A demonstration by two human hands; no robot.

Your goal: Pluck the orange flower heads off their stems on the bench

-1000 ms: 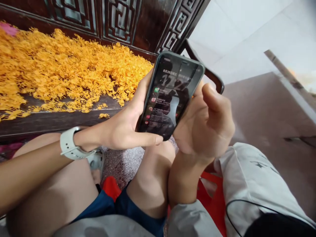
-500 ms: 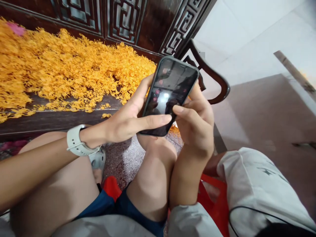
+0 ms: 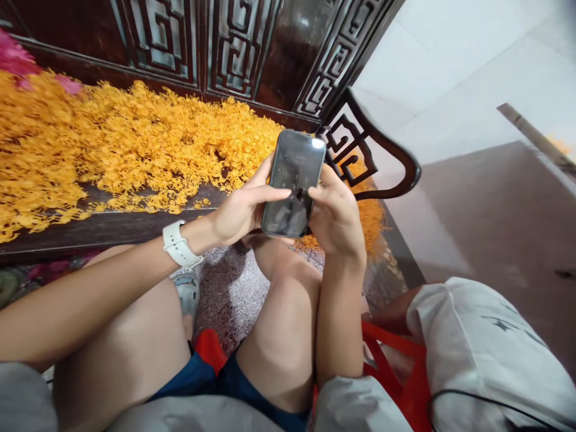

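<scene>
A dark smartphone (image 3: 292, 171) is held upright between both hands above my knees. My left hand (image 3: 240, 213) grips its left side, with the thumb lying over the lower screen. Around its right edge wraps my right hand (image 3: 337, 213), the thumb tip near the screen's right border. Light glares off the phone's top right corner, and the screen looks dark with faint marks. On my left wrist sits a pale watch (image 3: 180, 243). The fingers behind the phone are mostly hidden.
Orange-yellow curly pieces (image 3: 148, 144) cover the dark wooden bench (image 3: 126, 225), with pink ones (image 3: 15, 57) at far left. A curved carved armrest (image 3: 405, 174) rises at right. Beside me is another person's pale-clothed leg (image 3: 486, 342) near a red stool (image 3: 400, 360).
The phone has come to a straighter, less tilted position, lower and smaller in view. Both hands moved with it, and the thumbs have spread apart. The camera view has shifted slightly.
</scene>
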